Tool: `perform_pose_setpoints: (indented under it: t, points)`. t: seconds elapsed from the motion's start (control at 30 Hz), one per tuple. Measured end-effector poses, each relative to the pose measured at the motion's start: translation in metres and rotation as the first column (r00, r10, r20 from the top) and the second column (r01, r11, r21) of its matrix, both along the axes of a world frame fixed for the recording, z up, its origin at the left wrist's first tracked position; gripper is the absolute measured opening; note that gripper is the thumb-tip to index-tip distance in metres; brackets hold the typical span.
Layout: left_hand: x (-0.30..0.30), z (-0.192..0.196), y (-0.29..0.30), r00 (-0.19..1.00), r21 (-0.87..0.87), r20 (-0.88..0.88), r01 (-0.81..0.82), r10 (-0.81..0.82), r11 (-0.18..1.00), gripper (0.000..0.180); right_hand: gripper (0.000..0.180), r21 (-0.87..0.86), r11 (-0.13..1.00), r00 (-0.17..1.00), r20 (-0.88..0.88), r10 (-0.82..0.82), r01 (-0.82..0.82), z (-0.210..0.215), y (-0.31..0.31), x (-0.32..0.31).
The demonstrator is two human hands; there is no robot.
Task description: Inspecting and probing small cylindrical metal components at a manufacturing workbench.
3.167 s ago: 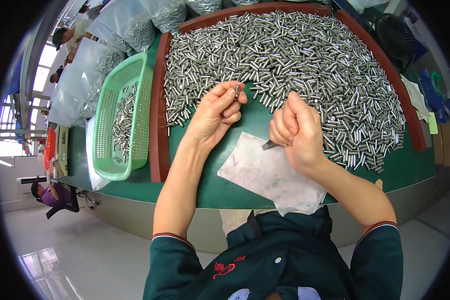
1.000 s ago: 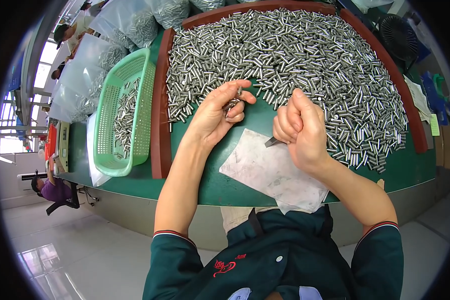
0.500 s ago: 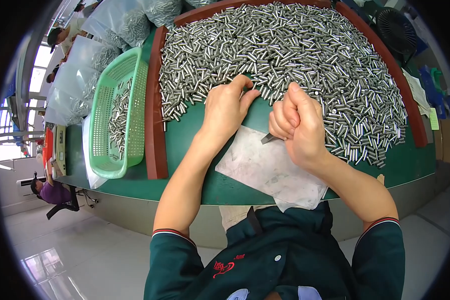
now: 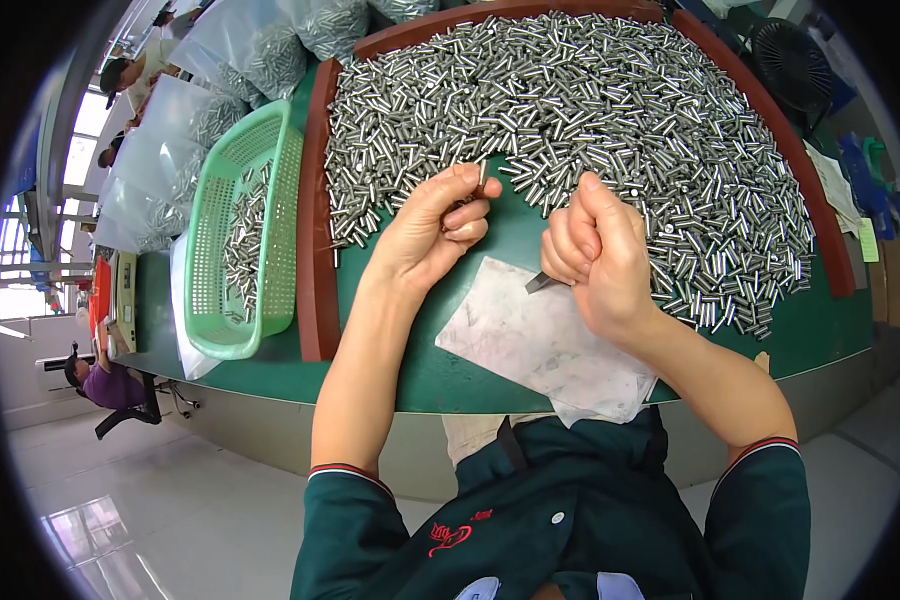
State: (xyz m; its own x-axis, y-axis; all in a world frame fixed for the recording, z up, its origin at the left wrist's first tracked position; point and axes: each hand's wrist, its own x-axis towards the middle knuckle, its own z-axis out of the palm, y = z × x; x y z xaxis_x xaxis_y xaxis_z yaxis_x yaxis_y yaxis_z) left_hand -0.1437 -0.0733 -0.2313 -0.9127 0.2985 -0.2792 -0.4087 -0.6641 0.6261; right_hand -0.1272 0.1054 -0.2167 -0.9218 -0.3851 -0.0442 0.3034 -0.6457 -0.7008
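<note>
Silver metal pin [image 4: 484, 174] near frame centre, we see it pinched by fingertips of left hand [image 4: 425, 230]; right hand [image 4: 608, 258], right of centre, clenched round dark flat tool [image 4: 538, 283], tip showing; we mark heaped pins [image 4: 570, 110] upper middle to right, green basket [image 4: 284, 200] at left, stained sheet [image 4: 525, 335] below centre on green worktop [image 4: 430, 380]

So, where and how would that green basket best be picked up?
Probably by the rim at both short ends, coming from above: the green basket is long and open-topped, and the red-brown bar stands close along its right side.
</note>
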Motion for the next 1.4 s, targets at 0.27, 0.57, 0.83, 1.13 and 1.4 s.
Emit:
perform_pose_setpoints:
  t: [0.27,0.57,0.83,1.13,1.4]
  points:
    - [-0.002,0.0,0.002,0.996,-0.114,-0.088,-0.027,0.017,0.993,0.012,0.044,0.003,1.0,1.0,-0.004,-0.002,0.002,-0.001,0.0,0.0]
    - [-0.002,0.003,0.003,0.996,-0.122,-0.084,-0.011,0.001,0.993,0.015,0.045,0.016,1.0,1.0,0.002,-0.007,0.007,0.001,0.0,0.0]
    - [-0.001,0.005,0.005,0.997,-0.134,-0.075,0.0,-0.01,0.991,0.018,0.046,0.017,1.0,1.0,0.001,-0.007,0.007,0.0,0.0,0.0]
    - [-0.008,-0.007,0.016,0.773,-0.782,-0.619,-0.588,-0.143,0.206,0.013,0.047,0.028,1.0,1.0,0.006,-0.012,0.012,0.0,0.0,-0.001]
    - [-0.008,-0.006,0.024,0.686,-0.735,-0.503,-0.66,-0.526,-0.158,0.01,0.046,0.02,1.0,1.0,-0.007,-0.013,0.013,0.0,-0.001,0.0]
